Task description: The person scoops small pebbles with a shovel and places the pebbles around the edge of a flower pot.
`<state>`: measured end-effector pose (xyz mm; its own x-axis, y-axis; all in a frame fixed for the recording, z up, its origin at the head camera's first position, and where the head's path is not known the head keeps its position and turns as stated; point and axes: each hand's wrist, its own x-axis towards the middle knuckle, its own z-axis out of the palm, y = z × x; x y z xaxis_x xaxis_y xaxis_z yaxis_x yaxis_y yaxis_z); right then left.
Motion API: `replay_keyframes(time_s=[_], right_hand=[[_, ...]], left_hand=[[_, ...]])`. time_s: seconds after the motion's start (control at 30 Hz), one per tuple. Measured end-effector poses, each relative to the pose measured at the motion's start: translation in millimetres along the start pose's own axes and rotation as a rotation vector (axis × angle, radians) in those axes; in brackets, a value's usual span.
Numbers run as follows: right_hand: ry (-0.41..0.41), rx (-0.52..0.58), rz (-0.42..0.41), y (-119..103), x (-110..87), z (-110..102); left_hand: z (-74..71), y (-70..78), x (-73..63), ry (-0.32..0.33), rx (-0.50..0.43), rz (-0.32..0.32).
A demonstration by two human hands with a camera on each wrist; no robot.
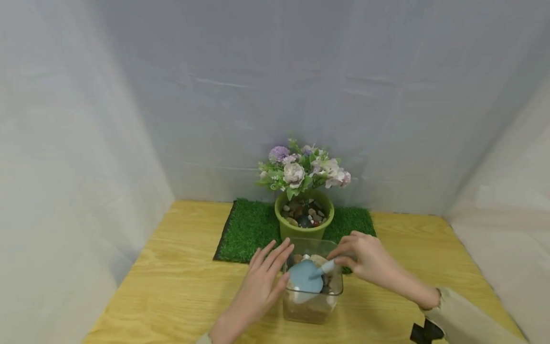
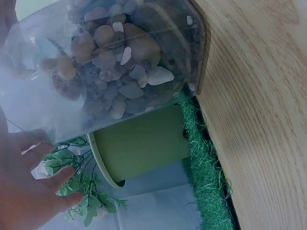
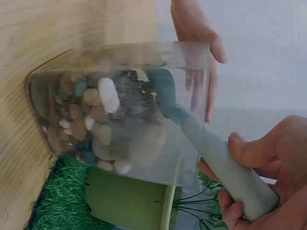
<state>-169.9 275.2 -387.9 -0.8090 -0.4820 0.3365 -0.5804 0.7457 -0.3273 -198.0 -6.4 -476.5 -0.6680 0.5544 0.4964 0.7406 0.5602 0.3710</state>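
Observation:
My right hand [image 1: 370, 260] grips the pale handle of a small blue toy shovel [image 1: 306, 277]. The blade is inside a clear plastic container [image 1: 307, 313], over the pebbles in it. Through the container's wall in the right wrist view, the pebbles [image 3: 109, 95] are brown, grey and white, and the shovel's handle [image 3: 225, 167] slants out past the rim between thumb and fingers. My left hand [image 1: 263, 282] has its fingers straight, beside the container's left side, fingertips right at the rim. In the left wrist view those fingers [image 2: 57, 179] are spread and hold nothing.
Just behind the container stands a green flowerpot [image 1: 302, 233] with stones inside and artificial flowers [image 1: 294, 174]. It sits on a mat of artificial grass [image 1: 251, 231]. The wooden table [image 1: 172, 282] is bordered by pale curtains [image 1: 240, 105] at the back and sides.

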Motion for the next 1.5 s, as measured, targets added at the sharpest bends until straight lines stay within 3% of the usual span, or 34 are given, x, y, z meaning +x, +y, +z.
replay_keyframes(time_s=[0.2, 0.4, 0.7, 1.13, 1.33, 1.5], right_hand=[[-0.050, 0.084, 0.190, 0.7, -4.0, -9.5], [-0.006, 0.051, 0.129, -1.0, -11.9, -1.2], [0.031, 0.235, 0.223, 21.4, -25.3, 0.0], [0.208, 0.313, 0.239, 34.7, -51.8, 5.8], [0.286, 0.335, 0.290, 33.1, -48.4, -0.9], [0.325, 0.282, 0.364, 36.3, -32.7, -8.5]], left_hand=[[3.1, 0.2, -1.4, 0.011, 0.005, 0.016], [2.0, 0.5, -2.0, 0.012, 0.005, 0.007], [3.5, 0.4, -1.0, 0.023, 0.004, 0.015], [3.6, -0.8, -2.3, 0.012, -0.021, -0.005], [2.8, -1.9, -2.1, 0.020, -0.018, -0.003], [2.1, -1.2, -1.4, 0.018, -0.021, -0.006]])
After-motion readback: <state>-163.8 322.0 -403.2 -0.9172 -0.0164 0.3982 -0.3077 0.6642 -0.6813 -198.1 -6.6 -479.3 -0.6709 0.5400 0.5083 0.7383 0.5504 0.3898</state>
